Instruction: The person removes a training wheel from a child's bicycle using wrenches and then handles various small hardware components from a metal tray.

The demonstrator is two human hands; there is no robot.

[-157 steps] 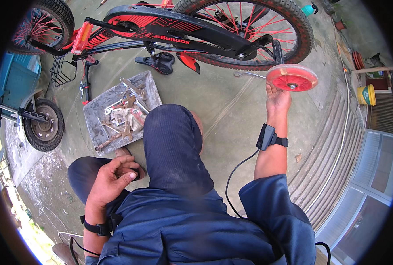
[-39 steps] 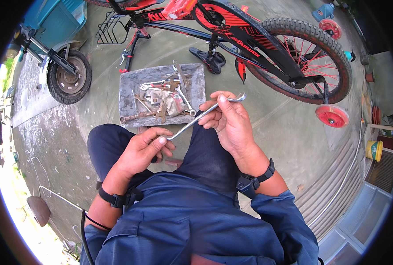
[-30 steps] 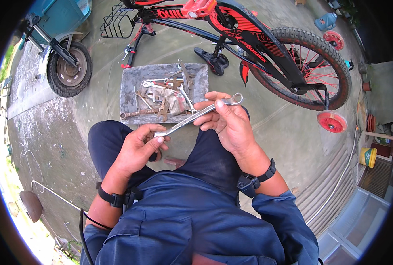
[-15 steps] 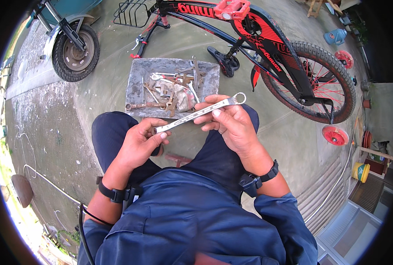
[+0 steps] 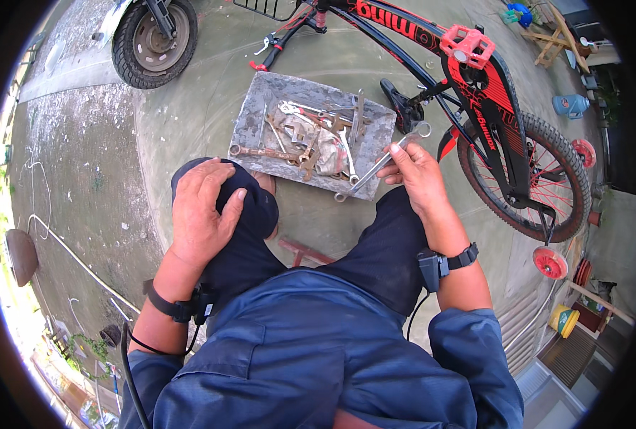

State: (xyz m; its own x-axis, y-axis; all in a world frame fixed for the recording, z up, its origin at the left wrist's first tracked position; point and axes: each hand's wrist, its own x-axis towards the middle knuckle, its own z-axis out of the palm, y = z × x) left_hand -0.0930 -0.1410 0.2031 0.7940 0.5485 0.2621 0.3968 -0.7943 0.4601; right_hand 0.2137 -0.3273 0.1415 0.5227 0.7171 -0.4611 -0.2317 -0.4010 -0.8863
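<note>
A long silver ring spanner point(image 5: 379, 167) is pinched between the thumb and fingers of my right hand point(image 5: 414, 177). It slants over the right front corner of a grey tray point(image 5: 246, 129), one ring end pointing up and right, the other down and left. My left hand point(image 5: 205, 204) lies flat on my left knee, fingers stretched out and holding nothing. Inside the tray are several wrenches, among them a rusty ring spanner point(image 5: 264, 153) along the front and an open-ended spanner point(image 5: 347, 151) at the right, lying around a pale crumpled bag point(image 5: 328, 151).
A black and red bicycle point(image 5: 486, 121) stands upside down at the right, its rear wheel point(image 5: 579, 171) beside small red wheels point(image 5: 550, 263). A scooter's front wheel point(image 5: 155, 43) is at the far left. Red wooden bars point(image 5: 304, 252) show between my legs. A yellow bucket point(image 5: 563, 320) stands far right.
My left hand has let go of the spanner and moved down onto my left knee. The right hand has carried the spanner to the right. The whole view has shifted.
</note>
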